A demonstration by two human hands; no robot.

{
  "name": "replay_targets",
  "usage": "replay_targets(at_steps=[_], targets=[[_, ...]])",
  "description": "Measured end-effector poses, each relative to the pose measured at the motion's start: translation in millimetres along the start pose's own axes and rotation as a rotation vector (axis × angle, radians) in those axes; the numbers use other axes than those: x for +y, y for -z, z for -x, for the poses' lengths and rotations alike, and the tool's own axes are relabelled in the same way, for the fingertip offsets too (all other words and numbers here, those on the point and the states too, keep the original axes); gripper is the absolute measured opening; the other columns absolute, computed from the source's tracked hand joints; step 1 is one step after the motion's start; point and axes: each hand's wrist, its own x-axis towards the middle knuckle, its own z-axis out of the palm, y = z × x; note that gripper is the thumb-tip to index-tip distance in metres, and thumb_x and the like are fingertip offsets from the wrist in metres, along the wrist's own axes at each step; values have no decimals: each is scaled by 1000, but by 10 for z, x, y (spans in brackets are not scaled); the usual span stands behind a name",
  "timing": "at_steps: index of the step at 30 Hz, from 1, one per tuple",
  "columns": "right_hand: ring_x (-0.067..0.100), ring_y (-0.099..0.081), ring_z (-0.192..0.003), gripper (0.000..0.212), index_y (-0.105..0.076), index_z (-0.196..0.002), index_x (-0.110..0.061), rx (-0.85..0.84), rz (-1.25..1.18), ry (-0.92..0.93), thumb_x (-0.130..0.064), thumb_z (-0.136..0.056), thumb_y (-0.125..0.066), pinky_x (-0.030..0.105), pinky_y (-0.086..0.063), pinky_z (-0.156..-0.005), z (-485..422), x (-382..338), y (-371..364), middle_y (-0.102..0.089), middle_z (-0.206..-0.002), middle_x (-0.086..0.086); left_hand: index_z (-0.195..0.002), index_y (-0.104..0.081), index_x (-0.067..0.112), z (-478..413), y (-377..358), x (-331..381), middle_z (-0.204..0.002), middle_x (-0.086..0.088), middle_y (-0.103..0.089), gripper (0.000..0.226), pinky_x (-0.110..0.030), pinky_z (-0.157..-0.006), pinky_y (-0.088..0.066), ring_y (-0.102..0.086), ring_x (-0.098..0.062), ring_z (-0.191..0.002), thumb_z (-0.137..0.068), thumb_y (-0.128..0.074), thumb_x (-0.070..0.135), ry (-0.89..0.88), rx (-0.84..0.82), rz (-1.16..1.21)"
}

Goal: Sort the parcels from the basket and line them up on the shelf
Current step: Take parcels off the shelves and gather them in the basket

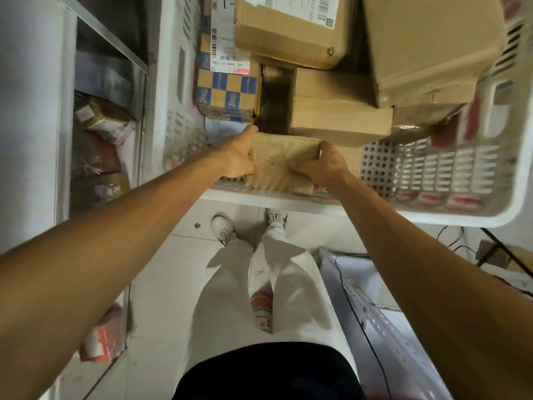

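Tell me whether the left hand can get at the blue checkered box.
Probably yes. The checkered box sits just beyond the left hand with nothing between them, but that hand and the right hand both grip the small brown parcel, so it must let go first.

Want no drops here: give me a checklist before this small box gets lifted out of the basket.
1. Grip of left hand on small box: ok.
2. Grip of right hand on it: ok.
3. Small box free of flat brown parcel behind: cannot tell.
4. Path over basket rim open: ok.
5. Free spot on shelf: cannot tell.
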Motion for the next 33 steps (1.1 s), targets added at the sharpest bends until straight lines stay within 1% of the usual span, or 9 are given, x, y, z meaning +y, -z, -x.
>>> replay_targets(at_steps=[3,7,11,14,20,24,27,31,33], targets=[[25,-62,-111,60,-51,-129,-13,52,86,-26,-26,-78,-80,40,-54,-93,-139,21,-77,-62,-122,6,-153,0,19,-82,-91,-9,-142,-19,-36,91,-38,-85,-45,-48,-39,-121,-88,-62,9,-36,7,-285],[25,-65,-102,37,-59,-121,-18,126,118,7,-22,-86,-69,38,-54,-93,-322,95,-122,-66,-108,4,-153,1,21,-303,-145,-121,-158,-8,-1,98,-52,-105,-39,-28,-38,-139,-84,-68,7,-45,-19,-379],[24,-66,-98,27,-56,-103,-28,105,18,28,-18,-84,-72,40,-56,-91,-409,93,-142,-68,-106,1,-153,3,20,-403,-79,-121,-159,-5,2,100,-49,-106,-39,-27,-36,-140,-85,-70,15,-21,-33,-365],[21,-62,-104,38,-53,-120,-22,67,67,71,-20,-86,-69,37,-52,-97,-300,94,-153,-63,-112,0,-153,4,21,-307,-65,-91,-160,-4,7,95,-50,-109,-35,-21,-35,-143,-88,-65,24,-26,-44,-329],[25,-45,-131,72,-27,-150,-17,3,119,168,-20,-90,-67,27,-37,-102,160,-72,-131,-43,-146,9,-152,-19,24,90,93,-10,-155,-5,-20,67,-30,-89,-45,-47,-25,-118,-95,-56,27,-121,18,-180],[17,-45,-127,61,-35,-147,-13,9,48,248,-20,-94,-63,10,-36,-87,512,-318,-128,-47,-140,4,-152,-19,25,390,361,-2,-155,-6,-27,69,-35,-108,-32,-35,-24,-137,-94,-57,26,-138,45,-38],[23,-45,-133,56,-41,-145,-12,69,25,310,-27,-95,-61,27,-40,-104,785,-595,-178,-47,-145,10,-149,-27,22,705,633,48,-144,-5,-43,62,-30,-97,-40,-46,-22,-126,-95,-57,16,-179,58,39],[21,-56,-119,47,-49,-137,-7,47,83,449,-25,-95,-60,18,-49,-85,1080,-1168,-216,-55,-137,13,-135,-45,18,1199,1137,58,-122,-12,-60,44,-22,-81,-50,-62,-8,-89,-94,-56,8,-251,161,186],[24,-55,-123,47,-51,-136,-11,34,155,536,-32,-95,-60,33,-47,-99,1246,-1560,-261,-55,-137,11,-134,-48,13,1547,1476,19,-118,-11,-60,40,-18,-72,-47,-61,-8,-88,-95,-55,10,-223,289,253]])
